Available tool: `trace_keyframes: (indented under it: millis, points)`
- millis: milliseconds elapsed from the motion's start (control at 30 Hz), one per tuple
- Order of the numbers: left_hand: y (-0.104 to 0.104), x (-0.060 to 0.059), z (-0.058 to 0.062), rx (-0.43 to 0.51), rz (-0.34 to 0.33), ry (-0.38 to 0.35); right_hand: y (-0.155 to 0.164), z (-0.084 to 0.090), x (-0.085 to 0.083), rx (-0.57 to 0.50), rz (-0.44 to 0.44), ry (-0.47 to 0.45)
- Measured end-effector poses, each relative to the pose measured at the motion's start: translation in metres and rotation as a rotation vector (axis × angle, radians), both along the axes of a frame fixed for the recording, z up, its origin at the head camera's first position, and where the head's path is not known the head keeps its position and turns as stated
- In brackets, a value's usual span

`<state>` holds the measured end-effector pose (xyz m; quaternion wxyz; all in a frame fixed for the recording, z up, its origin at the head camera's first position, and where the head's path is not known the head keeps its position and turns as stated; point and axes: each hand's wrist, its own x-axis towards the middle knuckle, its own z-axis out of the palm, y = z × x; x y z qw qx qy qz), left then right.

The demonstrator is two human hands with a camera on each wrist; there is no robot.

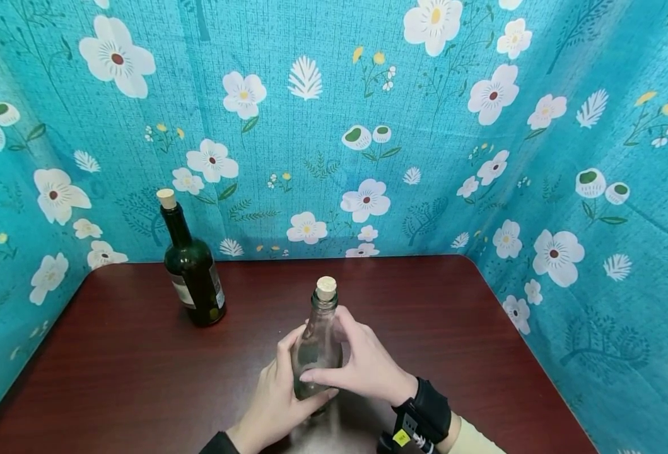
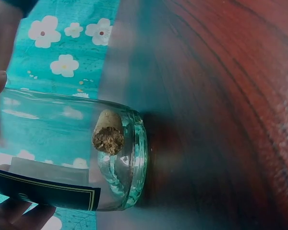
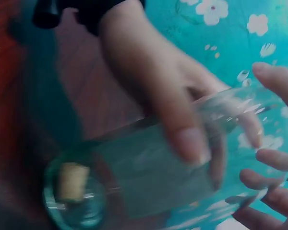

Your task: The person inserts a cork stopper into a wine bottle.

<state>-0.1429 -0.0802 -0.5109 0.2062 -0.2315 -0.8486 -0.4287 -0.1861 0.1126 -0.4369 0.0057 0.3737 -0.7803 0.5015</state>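
A clear glass bottle (image 1: 318, 343) stands slightly tilted between both hands at the front middle of the table. A pale cork (image 1: 326, 288) plugs its mouth, and a second cork (image 2: 108, 132) lies inside near the base. My left hand (image 1: 279, 394) grips the lower body, its thumb across the near side. Higher up, my right hand (image 1: 370, 366) curls round the bottle, thumb in front and fingers behind. The left wrist view shows a dark label (image 2: 43, 191) on the glass, with the base close to the tabletop.
A dark green corked wine bottle (image 1: 194, 274) stands upright at the back left of the reddish-brown table (image 1: 424, 315). A turquoise flowered curtain (image 1: 311, 126) hangs behind and along both sides. A black wrist strap with a small device (image 1: 424, 413) is on the right wrist.
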Motion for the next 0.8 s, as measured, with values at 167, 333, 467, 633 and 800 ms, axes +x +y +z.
trace_keyframes:
  millis: [167,333,467,633,800]
  points:
    - [-0.001,0.000,-0.002,-0.001,0.022,0.041,0.005,-0.029,0.004,-0.005,-0.013,-0.102]
    - [0.000,0.000,-0.002,-0.009,0.058,0.107,0.007,-0.055,0.008,-0.018,-0.043,-0.135]
    - [0.000,0.000,-0.001,-0.004,0.049,0.094,0.006,-0.064,0.011,-0.035,-0.056,-0.162]
    - [0.000,0.002,-0.001,0.010,0.034,-0.007,0.005,-0.067,0.013,-0.040,-0.072,-0.157]
    - [0.000,0.005,0.000,0.002,0.062,-0.050,0.005,-0.068,0.014,-0.045,-0.077,-0.138]
